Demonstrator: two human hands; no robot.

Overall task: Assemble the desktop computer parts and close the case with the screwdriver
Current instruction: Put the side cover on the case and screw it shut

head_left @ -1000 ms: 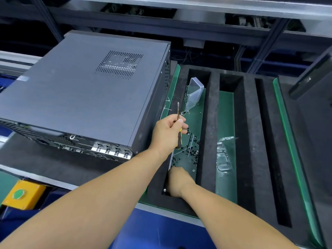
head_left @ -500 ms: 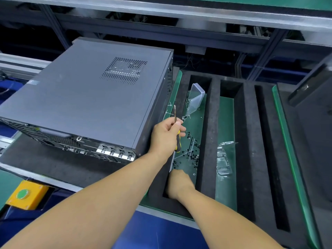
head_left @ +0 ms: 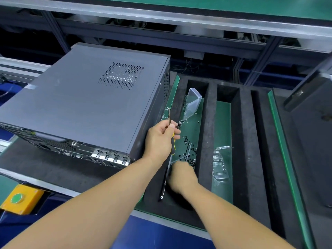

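R hand [head_left: 181, 175] blurred, shifted over screws | grip unclear | L hand [head_left: 159, 139] holds screwdriver [head_left: 169, 121]

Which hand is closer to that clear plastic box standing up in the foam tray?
Left. The left hand, gripping the screwdriver, sits just below and left of the clear plastic box. The right hand is lower in the same slot, among the loose screws.

Single head-worn view, forward and down, close over the foam tray [head_left: 208, 133].
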